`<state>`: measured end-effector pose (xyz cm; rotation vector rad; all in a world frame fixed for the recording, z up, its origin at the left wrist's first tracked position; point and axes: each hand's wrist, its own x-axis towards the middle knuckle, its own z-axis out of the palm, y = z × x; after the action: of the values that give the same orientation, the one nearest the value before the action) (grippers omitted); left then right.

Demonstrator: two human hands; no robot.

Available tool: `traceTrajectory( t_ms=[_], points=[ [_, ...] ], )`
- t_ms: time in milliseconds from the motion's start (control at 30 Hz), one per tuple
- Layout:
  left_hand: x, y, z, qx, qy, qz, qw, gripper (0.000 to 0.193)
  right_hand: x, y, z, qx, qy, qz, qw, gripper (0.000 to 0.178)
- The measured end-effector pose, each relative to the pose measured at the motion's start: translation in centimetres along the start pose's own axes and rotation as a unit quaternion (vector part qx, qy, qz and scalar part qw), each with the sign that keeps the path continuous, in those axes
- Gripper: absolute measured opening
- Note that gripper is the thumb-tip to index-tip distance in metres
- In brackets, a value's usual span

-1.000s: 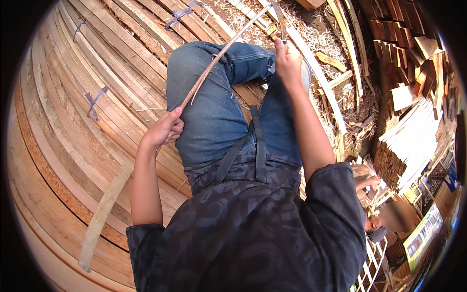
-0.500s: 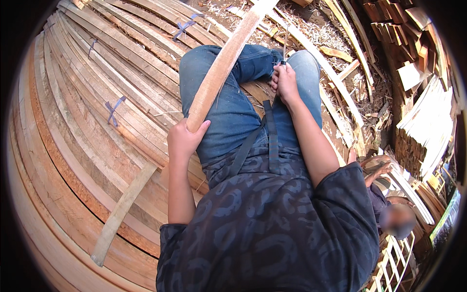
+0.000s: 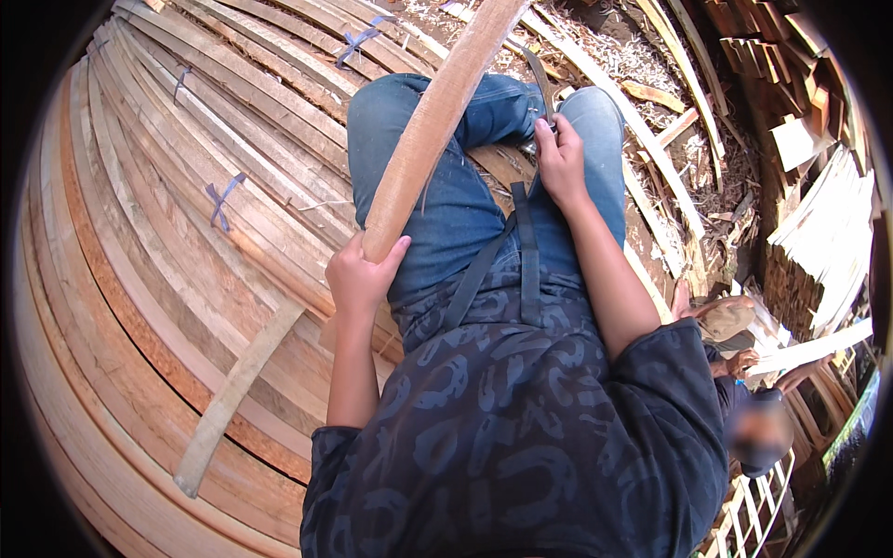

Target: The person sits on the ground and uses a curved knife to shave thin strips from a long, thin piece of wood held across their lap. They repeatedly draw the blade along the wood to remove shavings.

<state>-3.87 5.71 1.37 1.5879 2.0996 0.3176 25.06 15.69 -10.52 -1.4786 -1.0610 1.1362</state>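
My left hand (image 3: 361, 277) is wrapped round the near end of a long, pale wooden slat (image 3: 439, 126), its thumb lying along the wood. The slat slants up and away to the right, passing over my left knee and leaving the picture at the top. Over my right thigh, my right hand (image 3: 562, 169) is closed round the handle of a knife (image 3: 541, 82). Its dark blade points away from me, tilted a little left, and lies to the right of the slat, apart from it. Most of the handle is hidden in my fingers.
Long boards (image 3: 167, 307), some bundles bound with blue ties (image 3: 223, 200), spread across the left, with a short loose slat (image 3: 237, 395) on top. Wood shavings (image 3: 619, 51) and strips cover the ground ahead. At right are stacked wood (image 3: 823, 232) and a person (image 3: 763, 432) holding a pale strip.
The knife has turned, so its blade shows broader and leans left. My right hand has shifted slightly right and nearer. At right, the other person now holds out a pale strip.
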Motion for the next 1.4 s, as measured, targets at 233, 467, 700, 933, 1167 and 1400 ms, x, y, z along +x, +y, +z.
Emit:
traceTrajectory(
  t_ms=[233,467,700,933,1167,1400],
  points=[
    [-1.6,-0.6,0.9,0.033,-0.042,-0.057,0.997,0.058,-1.6,-4.9,0.9,-0.268,-0.158,-0.094,0.946,0.035],
    [-1.5,-0.2,2.0,0.025,-0.043,-0.065,0.997,0.061,-1.6,-5.6,1.3,-0.430,-0.182,-0.096,0.879,0.052],
    [-1.0,0.0,1.9,0.015,-0.042,-0.058,0.997,0.059,0.1,-5.6,1.3,-0.473,-0.165,-0.092,0.861,0.053],
    [-0.9,0.0,2.1,0.038,-0.047,-0.057,0.997,0.058,0.5,-6.9,1.1,-0.509,-0.215,-0.123,0.824,0.057],
    [-0.6,0.5,2.1,0.037,-0.044,-0.053,0.997,0.059,2.4,-5.1,1.6,-0.521,-0.197,-0.143,0.818,0.057],
    [-0.6,0.4,2.2,0.054,-0.046,-0.063,0.996,0.061,4.6,-3.9,1.4,-0.534,-0.177,-0.168,0.810,0.059]
  ],
)
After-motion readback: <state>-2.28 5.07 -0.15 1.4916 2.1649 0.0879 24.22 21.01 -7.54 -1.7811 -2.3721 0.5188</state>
